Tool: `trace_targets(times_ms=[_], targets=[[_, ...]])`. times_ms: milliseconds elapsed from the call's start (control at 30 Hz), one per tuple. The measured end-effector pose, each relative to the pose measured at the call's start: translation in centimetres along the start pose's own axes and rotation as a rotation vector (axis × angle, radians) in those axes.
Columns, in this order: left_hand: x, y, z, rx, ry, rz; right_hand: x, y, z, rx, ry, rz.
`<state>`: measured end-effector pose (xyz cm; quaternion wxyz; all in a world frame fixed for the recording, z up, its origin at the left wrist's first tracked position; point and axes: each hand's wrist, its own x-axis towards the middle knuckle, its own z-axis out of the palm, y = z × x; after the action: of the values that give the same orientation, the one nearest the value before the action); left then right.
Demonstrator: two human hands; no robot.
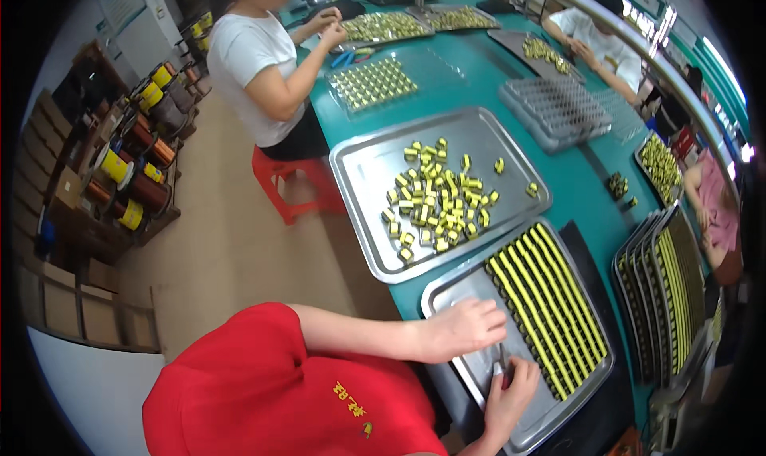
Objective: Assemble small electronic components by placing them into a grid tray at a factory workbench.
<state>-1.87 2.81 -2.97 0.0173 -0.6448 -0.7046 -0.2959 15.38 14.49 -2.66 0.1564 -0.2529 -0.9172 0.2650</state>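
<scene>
My left hand [467, 328] is held over the bare left part of a metal tray [471, 288], its fingers curled together; whatever they grip is hidden. Just below it, my right hand [515, 390] grips a small hand tool [500, 371] with a white and red handle and a thin dark metal tip. The tip points up toward my left fingers. Straight rows of small yellow-and-black coil parts [550, 308] fill the right side of this tray. Beyond it lies a larger metal tray [363, 209] with a loose heap of similar coil parts [443, 197].
A stack of trays [658, 296] with coil parts stands at the right. Clear plastic trays [554, 113] are stacked farther back on the green table [471, 77]. Co-workers sit around it, one beside a red stool [291, 185]. Wire spools [116, 165] line the left shelf.
</scene>
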Motion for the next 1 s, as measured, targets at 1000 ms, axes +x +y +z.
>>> trace_targets(times_ms=[1000], targets=[[-4.6,-54.6,-26.6,0.629,0.328,-1.277,-1.7,-0.7,0.1,-0.259,-0.005,-0.004]])
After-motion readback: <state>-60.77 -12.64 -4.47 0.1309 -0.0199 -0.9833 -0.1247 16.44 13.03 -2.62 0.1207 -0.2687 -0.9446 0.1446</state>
